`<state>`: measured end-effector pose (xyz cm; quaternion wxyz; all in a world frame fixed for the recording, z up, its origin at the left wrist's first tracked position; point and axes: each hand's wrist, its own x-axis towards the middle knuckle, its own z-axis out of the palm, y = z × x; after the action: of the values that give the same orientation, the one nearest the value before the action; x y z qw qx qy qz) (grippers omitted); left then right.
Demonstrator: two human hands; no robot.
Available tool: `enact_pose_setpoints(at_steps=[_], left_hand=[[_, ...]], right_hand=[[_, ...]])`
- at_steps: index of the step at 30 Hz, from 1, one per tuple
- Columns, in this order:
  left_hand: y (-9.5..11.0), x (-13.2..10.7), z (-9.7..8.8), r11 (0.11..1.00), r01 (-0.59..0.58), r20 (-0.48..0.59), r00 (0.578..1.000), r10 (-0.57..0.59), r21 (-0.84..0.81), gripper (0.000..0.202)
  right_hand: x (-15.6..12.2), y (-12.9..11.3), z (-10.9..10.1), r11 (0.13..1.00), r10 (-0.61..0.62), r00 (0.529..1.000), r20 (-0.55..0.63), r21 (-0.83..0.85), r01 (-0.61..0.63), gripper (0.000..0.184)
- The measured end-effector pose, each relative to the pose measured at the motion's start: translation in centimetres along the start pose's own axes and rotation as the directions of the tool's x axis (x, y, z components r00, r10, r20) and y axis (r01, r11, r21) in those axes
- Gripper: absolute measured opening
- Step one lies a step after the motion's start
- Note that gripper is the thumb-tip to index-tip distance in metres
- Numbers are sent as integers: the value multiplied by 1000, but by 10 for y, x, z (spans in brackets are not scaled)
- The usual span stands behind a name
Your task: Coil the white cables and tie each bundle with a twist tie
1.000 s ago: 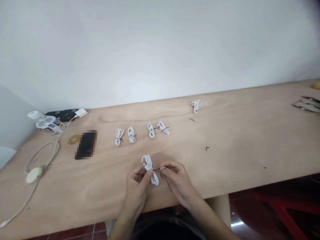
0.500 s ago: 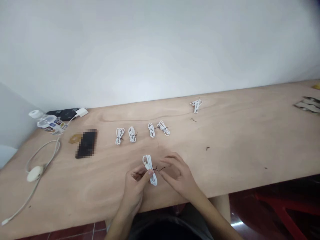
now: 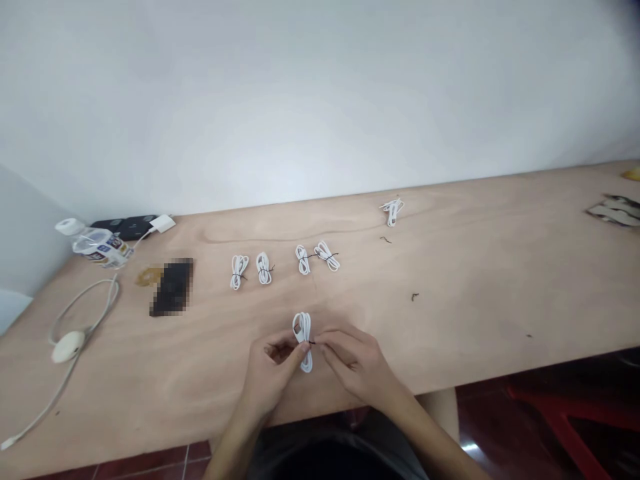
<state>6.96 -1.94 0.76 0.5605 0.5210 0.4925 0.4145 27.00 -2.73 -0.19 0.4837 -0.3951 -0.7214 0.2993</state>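
A coiled white USB cable [image 3: 305,327] is pinched upright between the thumb and fingers of my left hand [image 3: 273,367], over the near part of the table. Around the coil's middle runs a dark twist tie [image 3: 313,343]. My right hand [image 3: 357,360] has its thumb and fingertips closed on the tie's loose end, at the right side of the coil. Beyond my hands lie several more coiled white cables, among them a tied one [image 3: 239,272] at the left and another [image 3: 327,256] at the right.
One white cable [image 3: 393,212] lies near the wall, with loose twist ties [image 3: 415,297] closer in. At left are a plastic bottle [image 3: 103,247], a blurred dark object [image 3: 173,287] and a long white cord [image 3: 53,407]. A patterned item [image 3: 615,210] lies far right on the wooden table [image 3: 475,287].
My right hand has moved left and its fingers have closed on the twist tie's end. The coil in my left hand has turned slightly more upright.
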Motion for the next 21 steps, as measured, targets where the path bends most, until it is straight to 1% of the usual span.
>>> enact_pose_setpoints(at_steps=[1,2,3,4,5,7,8,9,10,12,14,19,21], left_hand=[[1,-1,-1,1000,1,23,1000,-1,6,23],[2,-2,-2,1000,2,51,999,-2,11,23],[3,-3,-3,1000,4,86,996,-5,11,23],[3,-4,-4,1000,8,126,992,-8,2,22],[4,-5,-5,1000,15,167,986,-12,-16,22],[3,-6,-5,997,31,225,974,-13,-76,22],[2,-6,-5,993,36,231,973,-9,-111,22],[1,-6,-4,990,39,221,975,-7,-139,21],[-1,-5,-3,987,37,196,981,-5,-159,20],[-4,-5,-2,984,24,136,991,0,-175,18],[-5,-5,0,983,10,94,996,8,-184,18],[-5,-6,3,974,-11,17,1000,15,-226,18],[-6,-6,4,970,-24,-29,999,18,-244,15]], right_hand=[[1,-1,0,992,110,994,10,62,-110,20],[2,-2,-1,963,227,973,37,143,-230,15],[3,-3,-2,908,333,939,84,239,-344,10],[5,-4,-4,830,415,898,149,342,-440,7],[6,-4,-4,734,467,856,222,443,-515,7],[7,-4,-5,531,505,792,342,601,-598,12],[8,-3,-5,453,511,774,373,649,-611,14],[7,-3,-4,398,521,764,380,684,-611,15],[7,-3,-2,367,533,760,371,708,-603,15],[7,-2,1,364,558,761,331,727,-583,14],[6,-3,4,411,564,781,270,728,-549,12],[4,-1,9,628,464,875,137,645,-435,6],[1,1,11,700,424,900,94,597,-392,10]])
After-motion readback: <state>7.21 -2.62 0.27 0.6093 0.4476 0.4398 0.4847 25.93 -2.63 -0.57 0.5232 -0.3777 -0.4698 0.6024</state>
